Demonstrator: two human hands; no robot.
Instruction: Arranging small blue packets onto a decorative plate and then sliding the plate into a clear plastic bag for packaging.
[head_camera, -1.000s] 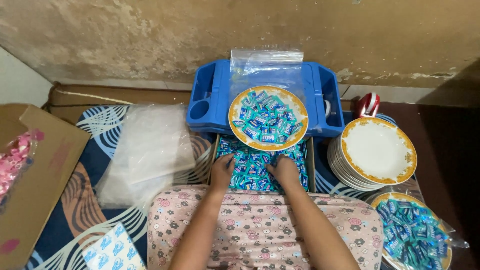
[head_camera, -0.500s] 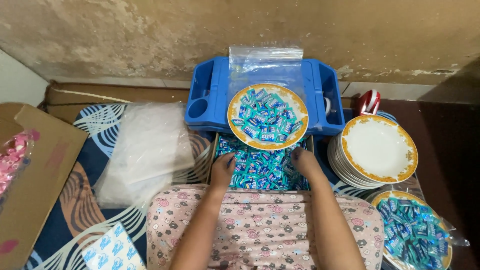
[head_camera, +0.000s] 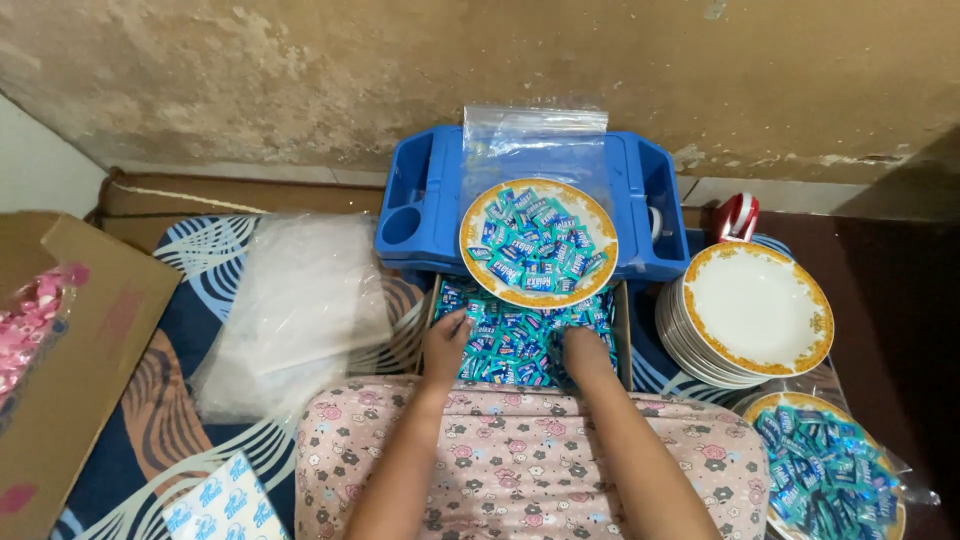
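Observation:
A cardboard box (head_camera: 623, 330) full of blue-wrapped candies (head_camera: 510, 335) sits in front of me, past a pink flowered cushion (head_camera: 520, 460). My left hand (head_camera: 445, 345) rests in the candies at the box's left side, fingers curled into the pile. Near the middle-right of the box, my right hand (head_camera: 582, 352) is down in the candies, fingers bent. Just beyond the box stands a gold-rimmed plate (head_camera: 538, 242) heaped with the same candies, on a blue plastic tray (head_camera: 425, 210). I cannot tell whether either hand holds candies.
A clear plastic bag (head_camera: 533, 145) stands behind the plate. A stack of empty gold-rimmed plates (head_camera: 755, 310) lies to the right, with a bagged plate of candies (head_camera: 825, 480) nearer me. A pile of clear bags (head_camera: 300, 310) and an open cardboard box (head_camera: 70, 370) are left.
My right hand has moved left within the candy box, from its right side back toward the middle. My left hand has stayed at the left side.

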